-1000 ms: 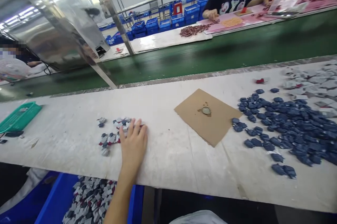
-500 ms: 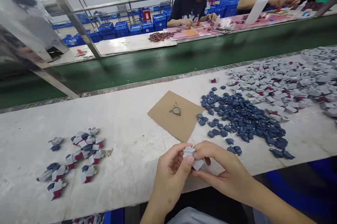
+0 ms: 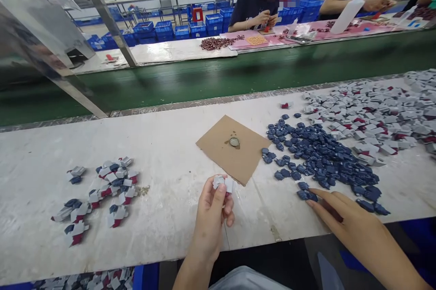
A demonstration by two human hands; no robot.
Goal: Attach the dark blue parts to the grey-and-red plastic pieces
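My left hand (image 3: 215,210) is closed on a small light-grey plastic part with a dark-red portion (image 3: 223,184), held up between thumb and fingers just in front of the cardboard. My right hand (image 3: 350,226) reaches to the near edge of a pile of dark blue plastic pieces (image 3: 316,153). Its thumb and forefinger pinch a dark blue plastic piece (image 3: 306,195) that still lies on the table. On the brown cardboard square (image 3: 218,137) rests a small round cap-like dish (image 3: 234,142) with a ridged rim, dark stains around it.
Grey-and-red parts (image 3: 368,112) spread over the table at the right. A cluster of joined grey, red and blue parts (image 3: 116,181) lies at the left. Beyond a green belt (image 3: 204,76), people work at another table. A blue bin (image 3: 146,276) sits below the front edge.
My right hand has left the grey part and moved right to the blue pieces. My left hand keeps the grey-and-red part, now slightly further left. The camera view has shifted a little.
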